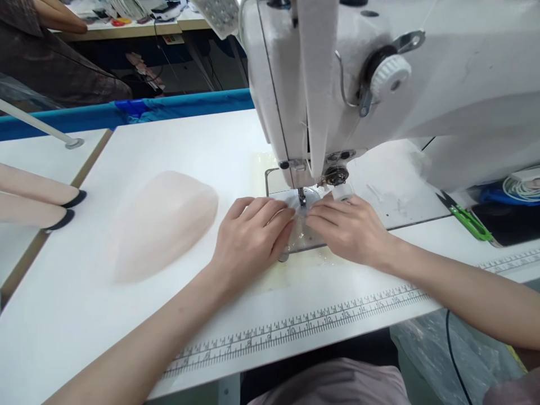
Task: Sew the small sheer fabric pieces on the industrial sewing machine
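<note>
My left hand [253,229] is bent with its fingertips together just left of the presser foot [302,197]. Across from it, my right hand [352,229] has its fingers pressed together close to the foot's right side. Whatever lies between the fingertips is too small and sheer to make out. The white sewing machine [278,95] stands over both hands, its metal needle plate [301,244] partly covered by them. To the left, a thin, pale beige sheer piece of fabric [169,219] lies flat on the white table [126,326].
Green-handled snips [470,222] lie at the right beside a dark flat object [506,222] and a coiled white cable [523,185]. A printed ruler [291,334] runs along the front edge. Two beige rolls with black ends [37,197] jut in from the left. Another person [54,62] is behind.
</note>
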Demonstrator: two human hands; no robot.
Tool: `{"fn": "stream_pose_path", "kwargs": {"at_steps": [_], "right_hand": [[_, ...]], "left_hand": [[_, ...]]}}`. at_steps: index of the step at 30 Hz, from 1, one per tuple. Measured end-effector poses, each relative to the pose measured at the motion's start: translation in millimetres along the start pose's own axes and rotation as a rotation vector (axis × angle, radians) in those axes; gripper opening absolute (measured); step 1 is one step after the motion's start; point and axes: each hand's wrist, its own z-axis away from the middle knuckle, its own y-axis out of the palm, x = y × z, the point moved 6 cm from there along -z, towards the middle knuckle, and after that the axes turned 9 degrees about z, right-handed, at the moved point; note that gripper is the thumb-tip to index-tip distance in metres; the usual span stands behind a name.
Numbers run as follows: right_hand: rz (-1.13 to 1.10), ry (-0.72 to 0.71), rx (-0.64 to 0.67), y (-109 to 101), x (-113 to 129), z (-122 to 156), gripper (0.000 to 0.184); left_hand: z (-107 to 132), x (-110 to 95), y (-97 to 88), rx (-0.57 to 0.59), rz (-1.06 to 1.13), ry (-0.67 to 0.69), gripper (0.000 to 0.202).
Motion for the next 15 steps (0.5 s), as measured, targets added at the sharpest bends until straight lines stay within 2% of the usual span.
{"fn": "stream_pose_path", "kwargs": {"at_steps": [4,8,15], "right_hand": [[-0.074,0.026,0.117,4.4,6.1,2.1,0.028],[-0.032,0.084,0.219,10.8,1.7,5.6,0.026],[0.058,0.112,0.239,14.1,-7.2,6.5,0.025]], "left_hand": [[0.0,5.1,11.4,0.077,0.143,-0.011,0.026],[0.0,4.9,15.0,0.099,0.143,-0.019,0.026],[1.9,-5.8,17.1,0.093,0.062,0.037,0.03]]}}
